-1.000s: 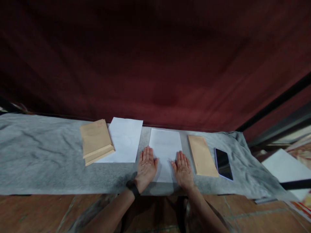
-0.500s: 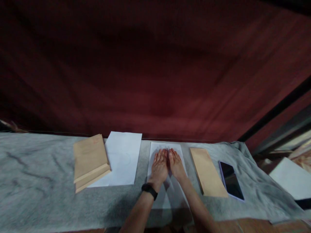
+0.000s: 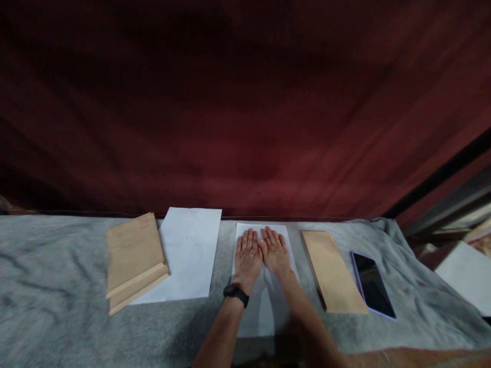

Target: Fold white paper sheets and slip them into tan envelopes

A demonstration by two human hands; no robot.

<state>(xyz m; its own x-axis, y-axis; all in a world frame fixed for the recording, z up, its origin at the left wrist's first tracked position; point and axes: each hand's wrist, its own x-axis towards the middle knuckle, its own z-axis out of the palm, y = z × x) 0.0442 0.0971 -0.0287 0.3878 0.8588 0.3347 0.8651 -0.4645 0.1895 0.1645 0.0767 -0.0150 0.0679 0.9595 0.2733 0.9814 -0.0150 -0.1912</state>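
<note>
A white sheet of paper (image 3: 264,312) lies lengthwise in front of me on the grey cloth. My left hand (image 3: 247,258) rests flat on its upper part, fingers stretched out, with a black band (image 3: 236,294) round the wrist. Beside it, my right hand (image 3: 275,253) also lies palm down on the sheet, its fingers slightly spread. The thumbs are close together near the middle of the paper. Both hands cover much of the sheet's far half, and neither grips anything.
Brown envelopes (image 3: 134,250) overlap another white sheet (image 3: 192,255) on the left. To the right lie more brown envelopes (image 3: 333,271), stacked, and a phone (image 3: 372,283) with a purple edge. A grey cloth (image 3: 49,286) covers the surface; a dark red curtain (image 3: 245,128) hangs behind.
My hands have spread from a narrower, more tilted pose to lying flatter on the sheet. The fingers of my right hand have fanned out. The view has shifted slightly.
</note>
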